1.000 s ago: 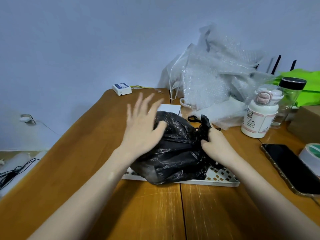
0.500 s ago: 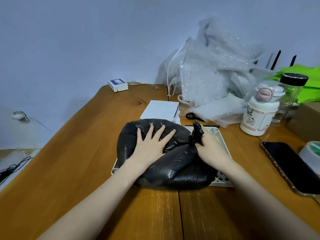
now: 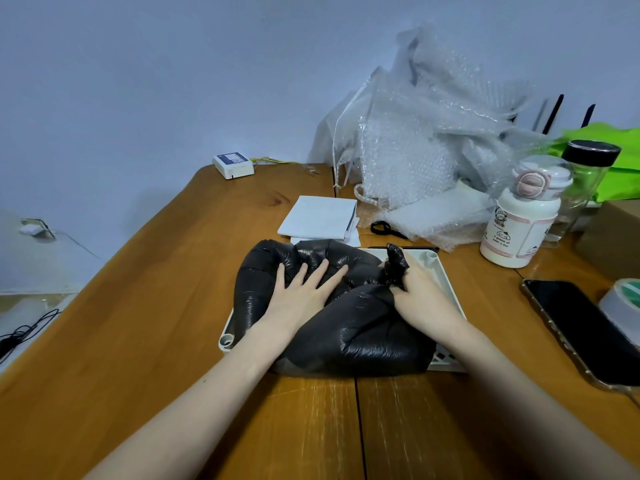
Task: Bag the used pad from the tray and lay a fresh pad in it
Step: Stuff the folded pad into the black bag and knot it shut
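Observation:
A puffed black plastic bag point(image 3: 360, 334) lies across the white tray point(image 3: 446, 275) on the wooden table and hides most of it. My left hand point(image 3: 301, 292) lies flat on top of the bag with its fingers spread. My right hand point(image 3: 419, 296) is closed around the bag's twisted neck point(image 3: 394, 261), which sticks up above my fist. Whatever is inside the bag is hidden. A stack of folded white pads point(image 3: 320, 218) sits just behind the tray.
Bubble wrap point(image 3: 426, 150) is heaped at the back right. A white bottle point(image 3: 519, 223) and a glass jar point(image 3: 585, 181) stand to the right, and a phone point(image 3: 581, 327) and a tape roll point(image 3: 623, 299) lie further right. A small white box point(image 3: 232, 165) sits at the table's far edge.
My left hand came down from above the bag and now presses flat on it. The bag has flattened and spread over the tray. My right hand has kept hold of the neck.

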`<state>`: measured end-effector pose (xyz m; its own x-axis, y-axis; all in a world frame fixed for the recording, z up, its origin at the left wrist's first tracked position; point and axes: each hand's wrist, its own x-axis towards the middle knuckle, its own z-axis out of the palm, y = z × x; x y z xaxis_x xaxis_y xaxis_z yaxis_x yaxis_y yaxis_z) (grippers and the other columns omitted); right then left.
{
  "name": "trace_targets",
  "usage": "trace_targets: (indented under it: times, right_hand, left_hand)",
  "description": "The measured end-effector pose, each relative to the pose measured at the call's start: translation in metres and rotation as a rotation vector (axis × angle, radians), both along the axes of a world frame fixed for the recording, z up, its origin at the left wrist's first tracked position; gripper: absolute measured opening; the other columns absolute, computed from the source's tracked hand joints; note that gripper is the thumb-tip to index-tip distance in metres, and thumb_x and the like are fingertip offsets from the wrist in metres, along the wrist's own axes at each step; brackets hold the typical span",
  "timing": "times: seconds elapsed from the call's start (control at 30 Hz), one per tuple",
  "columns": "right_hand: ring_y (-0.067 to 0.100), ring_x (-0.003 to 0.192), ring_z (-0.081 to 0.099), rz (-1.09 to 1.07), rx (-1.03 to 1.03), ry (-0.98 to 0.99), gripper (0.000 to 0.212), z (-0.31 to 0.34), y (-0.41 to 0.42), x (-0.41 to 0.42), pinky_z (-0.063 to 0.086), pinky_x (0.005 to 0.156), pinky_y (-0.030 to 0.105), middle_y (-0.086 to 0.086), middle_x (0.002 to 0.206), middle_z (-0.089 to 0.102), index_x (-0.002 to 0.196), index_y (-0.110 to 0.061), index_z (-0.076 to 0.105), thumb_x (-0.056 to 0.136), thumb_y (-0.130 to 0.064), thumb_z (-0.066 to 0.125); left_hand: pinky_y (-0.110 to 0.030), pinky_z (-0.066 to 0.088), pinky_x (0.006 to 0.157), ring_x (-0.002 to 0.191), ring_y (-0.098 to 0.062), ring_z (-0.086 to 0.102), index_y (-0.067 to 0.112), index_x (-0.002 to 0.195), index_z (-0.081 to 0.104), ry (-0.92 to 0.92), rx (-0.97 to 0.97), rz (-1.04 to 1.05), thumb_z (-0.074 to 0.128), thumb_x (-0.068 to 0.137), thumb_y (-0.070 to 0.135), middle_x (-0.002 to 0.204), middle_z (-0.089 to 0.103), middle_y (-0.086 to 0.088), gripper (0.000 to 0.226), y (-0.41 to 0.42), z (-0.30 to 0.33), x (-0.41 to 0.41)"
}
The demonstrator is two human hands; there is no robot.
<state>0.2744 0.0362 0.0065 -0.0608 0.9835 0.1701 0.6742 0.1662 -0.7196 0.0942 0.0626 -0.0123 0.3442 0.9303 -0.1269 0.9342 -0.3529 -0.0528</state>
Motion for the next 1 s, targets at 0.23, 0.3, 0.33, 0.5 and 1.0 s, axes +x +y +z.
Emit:
trace_targets:
  times: [0.23,0.3,0.33,0.5,1.0]
  right_hand:
    - [0.023,0.096,0.050,0.009,0.015,-0.047,0.024,-0.008,0.003,0.002,0.038,0.077,0.032,0.008,0.104,0.055,0.102,-0.013,0.045,0.084,0.004,0.046]
    - [0.024,0.095,0.050,0.009,0.005,-0.064,0.024,-0.010,0.004,0.002,0.038,0.077,0.032,0.009,0.105,0.055,0.105,-0.009,0.046,0.084,0.004,0.046]
    - [0.024,0.095,0.050,0.010,0.005,-0.070,0.023,-0.011,0.004,0.003,0.039,0.077,0.032,0.010,0.105,0.055,0.104,-0.008,0.046,0.084,0.004,0.046]
    - [0.025,0.099,0.052,0.024,-0.008,-0.091,0.024,-0.015,0.006,0.004,0.044,0.084,0.037,0.010,0.107,0.055,0.105,-0.007,0.047,0.084,0.003,0.047]
    - [0.025,0.093,0.052,0.035,-0.048,-0.197,0.027,-0.033,0.014,0.009,0.048,0.082,0.044,0.008,0.100,0.058,0.101,-0.011,0.050,0.078,0.003,0.048]
  left_hand:
    - [-0.054,-0.006,0.115,0.148,-0.028,-0.003,0.040,0.147,-0.012,-0.001,-0.055,-0.001,0.025,0.093,0.061,0.161,-0.009,0.003,0.069,-0.001,0.000,0.000]
    - [-0.054,-0.005,0.115,0.148,-0.027,-0.003,0.039,0.147,-0.011,0.002,-0.069,0.000,0.026,0.093,0.060,0.161,-0.009,0.003,0.069,-0.001,-0.001,0.000]
    - [-0.054,-0.005,0.115,0.148,-0.027,-0.003,0.039,0.148,-0.011,0.000,-0.076,0.001,0.026,0.094,0.060,0.161,-0.009,0.003,0.069,-0.001,-0.002,0.000]
    - [-0.055,-0.003,0.115,0.148,-0.027,-0.006,0.038,0.148,-0.010,-0.017,-0.117,0.001,0.029,0.094,0.058,0.161,-0.010,0.004,0.069,0.002,-0.003,0.000]
    - [-0.045,0.002,0.117,0.148,-0.021,0.000,0.035,0.150,0.001,-0.061,-0.071,-0.038,0.032,0.095,0.055,0.161,-0.005,0.003,0.066,0.004,-0.013,-0.005]
